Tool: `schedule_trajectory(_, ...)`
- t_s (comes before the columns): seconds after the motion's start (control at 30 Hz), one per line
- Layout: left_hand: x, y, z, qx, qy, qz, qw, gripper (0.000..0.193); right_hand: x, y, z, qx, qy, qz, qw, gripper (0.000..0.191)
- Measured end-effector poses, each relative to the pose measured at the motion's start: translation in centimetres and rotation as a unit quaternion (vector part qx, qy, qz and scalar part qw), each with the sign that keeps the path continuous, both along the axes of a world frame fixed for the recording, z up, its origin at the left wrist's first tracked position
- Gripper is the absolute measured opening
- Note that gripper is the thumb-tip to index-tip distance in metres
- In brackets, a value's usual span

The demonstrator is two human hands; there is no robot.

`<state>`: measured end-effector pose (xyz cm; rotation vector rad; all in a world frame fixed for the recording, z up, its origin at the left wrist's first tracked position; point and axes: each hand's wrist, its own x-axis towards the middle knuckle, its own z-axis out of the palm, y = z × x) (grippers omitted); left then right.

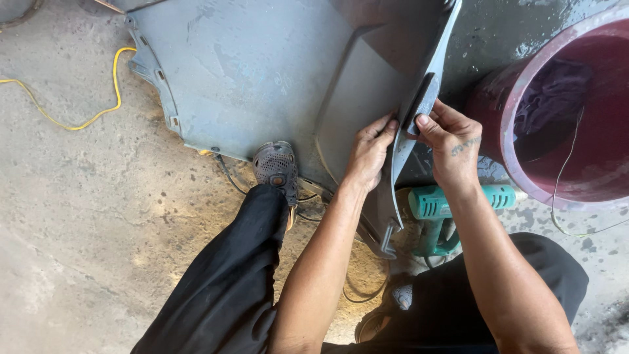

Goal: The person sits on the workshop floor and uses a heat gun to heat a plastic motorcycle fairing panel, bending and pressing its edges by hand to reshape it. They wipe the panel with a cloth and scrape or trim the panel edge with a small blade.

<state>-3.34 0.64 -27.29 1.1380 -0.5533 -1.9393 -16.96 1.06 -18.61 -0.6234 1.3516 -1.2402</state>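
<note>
Head view: I see my left hand (371, 152) and right hand (451, 145) both pinching the upright edge of a grey plastic panel (262, 72) on the concrete floor (78, 216). Beneath lies a teal heat gun (452, 202); a maroon tub (557, 118) stands right.

No packages, labels, signs, screens.

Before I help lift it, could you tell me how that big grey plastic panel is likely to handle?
The grey panel looks thin-walled, so probably light for its size. Its long edge between the left hand and right hand likely flexes. Broad and curved, it may wobble when lifted.
</note>
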Motion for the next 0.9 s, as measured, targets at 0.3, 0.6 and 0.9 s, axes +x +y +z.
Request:
schedule_trajectory(0.3, 0.7, -1.2, 1.0, 0.040, 0.089, -0.005, 0.995, 0.044, 0.4, 0.5, -0.4, -0.008, -0.008, -0.005, 1.000, 0.038)
schedule_trajectory(0.6, -0.2, -2.8, -0.5, 0.038, 0.013, -0.055, 0.998, 0.045, -0.3, 0.6, -0.9, 0.006, -0.006, -0.007, 1.000, 0.036)
schedule_trajectory(0.9, 0.4, -3.6, -1.2, 0.041, -0.002, -0.025, 0.999, 0.037, -0.6, 0.2, -0.5, 0.009, -0.018, 0.002, 1.000, 0.037)
